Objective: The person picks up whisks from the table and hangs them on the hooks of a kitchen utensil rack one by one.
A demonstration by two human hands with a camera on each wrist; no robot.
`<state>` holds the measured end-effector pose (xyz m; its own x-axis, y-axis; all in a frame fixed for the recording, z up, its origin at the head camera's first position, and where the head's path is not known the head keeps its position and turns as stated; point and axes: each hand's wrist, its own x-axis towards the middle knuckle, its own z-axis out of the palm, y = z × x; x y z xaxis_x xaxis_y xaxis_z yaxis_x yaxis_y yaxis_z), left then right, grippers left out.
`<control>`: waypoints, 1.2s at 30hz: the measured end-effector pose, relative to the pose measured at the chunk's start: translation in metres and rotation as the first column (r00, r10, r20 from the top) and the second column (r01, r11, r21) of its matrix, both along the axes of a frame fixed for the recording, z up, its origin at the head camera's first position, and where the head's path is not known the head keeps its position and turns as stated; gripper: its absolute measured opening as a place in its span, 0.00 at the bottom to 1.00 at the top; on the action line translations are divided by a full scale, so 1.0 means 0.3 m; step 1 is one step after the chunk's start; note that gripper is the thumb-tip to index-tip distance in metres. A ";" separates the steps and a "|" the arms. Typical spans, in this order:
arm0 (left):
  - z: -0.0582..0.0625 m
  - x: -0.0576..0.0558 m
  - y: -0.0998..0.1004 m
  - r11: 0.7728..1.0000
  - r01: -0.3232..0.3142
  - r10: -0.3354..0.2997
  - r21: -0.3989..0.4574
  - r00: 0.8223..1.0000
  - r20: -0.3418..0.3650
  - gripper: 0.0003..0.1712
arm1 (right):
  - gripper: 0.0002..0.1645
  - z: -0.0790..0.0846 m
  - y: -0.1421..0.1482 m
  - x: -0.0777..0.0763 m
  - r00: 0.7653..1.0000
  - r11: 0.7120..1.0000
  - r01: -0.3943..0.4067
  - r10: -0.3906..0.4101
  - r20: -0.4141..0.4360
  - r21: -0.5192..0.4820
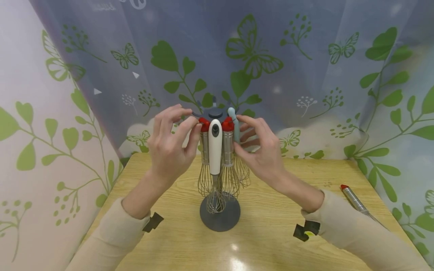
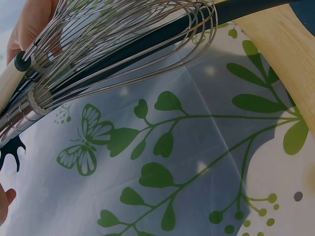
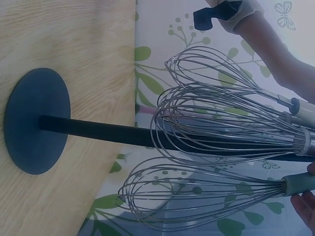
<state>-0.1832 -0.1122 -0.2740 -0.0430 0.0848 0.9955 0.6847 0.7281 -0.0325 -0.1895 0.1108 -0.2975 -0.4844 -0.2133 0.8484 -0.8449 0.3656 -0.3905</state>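
Several whisks hang around a dark stand [image 1: 223, 220]. My right hand [image 1: 262, 148] holds the light blue handle of a whisk [image 1: 236, 131] between thumb and fingers, at the stand's right side. In the right wrist view its wire loops [image 3: 197, 194] hang apart from the others. My left hand [image 1: 174, 139] has its thumb and index fingertips at the red end of a metal-handled whisk [image 1: 205, 141], seemingly pinching it. A white-handled whisk [image 1: 215, 150] hangs in front, and another red-ended metal whisk [image 1: 228, 146] hangs beside it. Part of the left fingertips' contact is hidden.
On the wooden table [image 1: 162, 229], at the right, lies a metal-handled utensil with a red end [image 1: 354, 197]; my right sleeve hides its far end. A patterned curtain [image 1: 210, 45] stands behind the table and at both sides. The stand's dark hooks [image 2: 12, 152] spread from its top.
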 end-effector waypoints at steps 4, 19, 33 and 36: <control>0.001 0.001 0.001 1.000 -0.002 0.002 -0.001 1.000 0.003 0.05 | 0.37 -0.003 -0.003 0.003 1.000 1.000 -0.010 0.010 0.015 -0.014; 0.000 0.005 0.005 1.000 -0.010 0.010 0.002 1.000 0.002 0.08 | 0.38 -0.008 -0.003 0.017 0.997 0.998 -0.054 0.057 0.056 -0.044; 0.000 0.004 0.006 1.000 -0.009 0.009 0.006 1.000 -0.001 0.10 | 0.37 -0.013 -0.001 0.029 0.992 0.995 -0.074 0.081 0.096 -0.070; 0.000 0.005 0.006 1.000 -0.009 0.009 0.007 1.000 -0.001 0.10 | 0.36 -0.013 0.000 0.028 0.992 0.995 -0.075 0.081 0.096 -0.070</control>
